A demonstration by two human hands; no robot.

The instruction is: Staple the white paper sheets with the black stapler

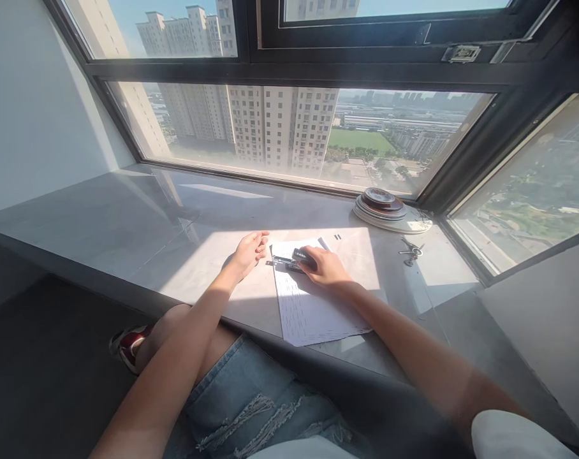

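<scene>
My right hand (328,266) is closed around a black stapler (305,258), whose silver metal part points left. The stapler rests over the upper left part of some white paper sheets (313,312) with lines of dark marks. Left of the paper, my left hand (249,255) hovers just above the sill, palm turned toward the stapler. Its fingers are loosely bent and apart, and I see nothing held in them. A small dark piece (269,262) lies at the paper's left edge, by the stapler's tip. Two small staple strips (337,237) lie beyond the paper.
On the marble-look sill (127,223), a stack of round plates or lids (380,207) sits by the window corner. Keys (412,250) lie right of the paper. Dark window frames (289,73) border the far side. My denim-covered lap (261,401) is below the front edge.
</scene>
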